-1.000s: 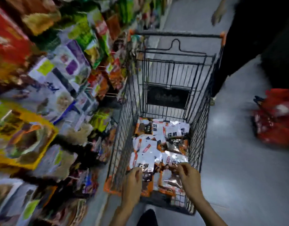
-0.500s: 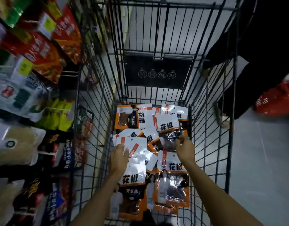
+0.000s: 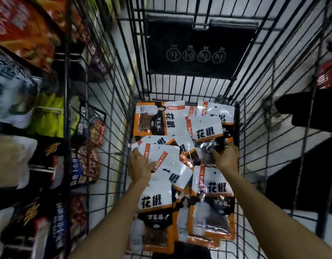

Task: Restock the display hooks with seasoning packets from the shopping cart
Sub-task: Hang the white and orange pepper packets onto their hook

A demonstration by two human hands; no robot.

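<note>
Several white-and-orange seasoning packets (image 3: 205,128) with clear windows lie in a loose pile on the bottom of the black wire shopping cart (image 3: 112,113). Both my arms reach down into the cart. My left hand (image 3: 140,165) lies on white packets at the pile's left side, its fingers on their edges. My right hand (image 3: 226,157) grips the dark lower part of a packet (image 3: 208,144) near the cart's right wall.
To the left of the cart hang display racks full of snack and seasoning bags (image 3: 19,32). A black sign panel (image 3: 197,51) covers the cart's far end. A dark-clothed person (image 3: 307,111) stands to the right, beside a red item (image 3: 328,75).
The view has dropped from the aisle down into the cart. Both hands moved from the cart's near rim deeper onto the pile, and the right hand has closed on a packet.
</note>
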